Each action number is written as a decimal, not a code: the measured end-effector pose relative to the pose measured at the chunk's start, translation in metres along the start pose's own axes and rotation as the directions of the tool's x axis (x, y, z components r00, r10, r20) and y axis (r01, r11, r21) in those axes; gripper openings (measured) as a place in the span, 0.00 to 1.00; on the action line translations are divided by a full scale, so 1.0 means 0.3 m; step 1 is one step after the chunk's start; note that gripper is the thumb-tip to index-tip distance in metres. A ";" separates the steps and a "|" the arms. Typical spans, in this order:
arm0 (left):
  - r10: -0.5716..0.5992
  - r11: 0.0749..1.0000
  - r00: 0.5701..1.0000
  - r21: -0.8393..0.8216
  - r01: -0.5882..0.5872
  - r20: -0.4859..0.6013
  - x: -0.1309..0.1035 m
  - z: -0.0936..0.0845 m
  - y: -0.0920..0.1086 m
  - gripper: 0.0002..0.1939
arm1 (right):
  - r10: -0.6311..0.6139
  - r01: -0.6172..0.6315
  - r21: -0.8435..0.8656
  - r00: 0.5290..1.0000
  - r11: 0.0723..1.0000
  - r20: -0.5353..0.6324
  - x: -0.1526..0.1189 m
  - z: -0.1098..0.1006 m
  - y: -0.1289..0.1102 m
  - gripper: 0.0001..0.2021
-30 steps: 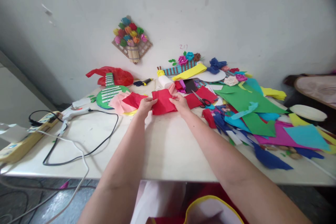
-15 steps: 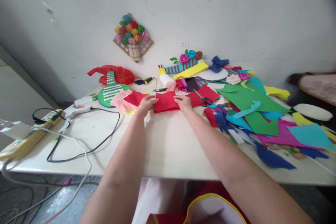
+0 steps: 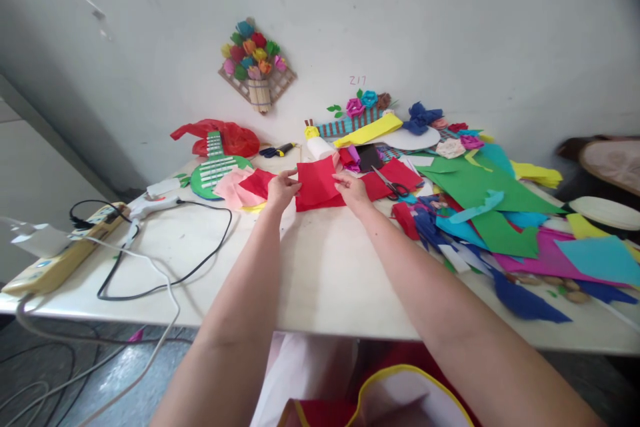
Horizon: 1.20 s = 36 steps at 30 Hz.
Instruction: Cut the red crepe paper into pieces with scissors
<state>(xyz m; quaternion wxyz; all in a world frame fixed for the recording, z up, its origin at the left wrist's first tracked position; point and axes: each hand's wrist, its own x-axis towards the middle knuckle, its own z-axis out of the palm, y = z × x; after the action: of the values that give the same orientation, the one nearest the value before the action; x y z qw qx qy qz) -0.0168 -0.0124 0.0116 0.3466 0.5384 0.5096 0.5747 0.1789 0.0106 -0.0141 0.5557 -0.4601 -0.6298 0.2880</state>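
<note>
red sheet [image 3: 316,181] | squarish | layered at lower edge | over table [image 3: 335,280]

On the desk [image 3: 320,280]: power strip [image 3: 63,263] at nine o'clock, green guitar shape [image 3: 215,172] at ten, paper scraps [image 3: 505,233] at three.

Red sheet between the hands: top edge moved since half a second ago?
Yes, upward: the red sheet has its top edge higher against the white roll behind it.

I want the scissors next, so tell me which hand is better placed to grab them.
Probably the right hand: the scissors lie to its right, while the left hand is farther, across the red paper. Both hold it.
</note>
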 end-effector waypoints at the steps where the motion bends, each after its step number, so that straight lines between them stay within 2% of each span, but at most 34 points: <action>1: 0.006 1.000 1.000 0.019 -0.005 -0.022 -0.001 -0.001 0.002 0.24 | -0.001 0.001 0.007 1.000 1.000 0.002 0.001 -0.001 0.001 0.15; 6: 0.010 0.981 0.993 0.194 0.013 -0.115 0.000 -0.018 -0.007 0.21 | 0.033 -0.033 -0.018 0.999 0.999 0.034 -0.001 -0.001 0.007 0.16; 10: -0.021 0.924 0.985 0.374 0.085 -0.173 0.014 -0.026 -0.034 0.18 | 0.073 -0.063 -0.145 0.995 0.987 0.068 -0.011 0.007 0.008 0.15; 13: -0.051 0.888 0.980 0.440 0.133 -0.193 0.023 -0.021 -0.060 0.17 | 0.077 -0.047 -0.286 0.992 0.957 0.095 -0.017 0.012 0.012 0.14; 16: -0.041 0.871 0.980 0.474 0.130 -0.194 0.022 -0.012 -0.076 0.15 | 0.107 -0.052 -0.405 0.988 0.913 0.115 -0.019 0.013 0.017 0.14; 20: -0.042 0.864 0.982 0.487 0.129 -0.185 0.013 -0.003 -0.071 0.14 | 0.124 -0.051 -0.476 0.985 0.878 0.123 -0.018 0.010 0.020 0.14; 29: -0.064 0.836 0.974 0.522 0.171 -0.217 0.005 -0.014 -0.047 0.16 | 0.170 -0.076 -0.525 0.976 0.848 0.134 -0.025 0.011 0.015 0.15; 36: -0.080 0.832 0.975 0.524 0.181 -0.209 0.006 -0.020 -0.056 0.15 | 0.134 -0.043 -0.520 0.981 0.853 0.139 -0.028 0.009 0.015 0.14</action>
<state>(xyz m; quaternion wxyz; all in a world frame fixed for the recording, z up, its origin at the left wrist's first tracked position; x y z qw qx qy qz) -0.0254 -0.0080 -0.0034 0.1722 0.5243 0.7153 0.4286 0.1770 0.0054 -0.0223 0.3429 -0.5940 -0.7069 0.1728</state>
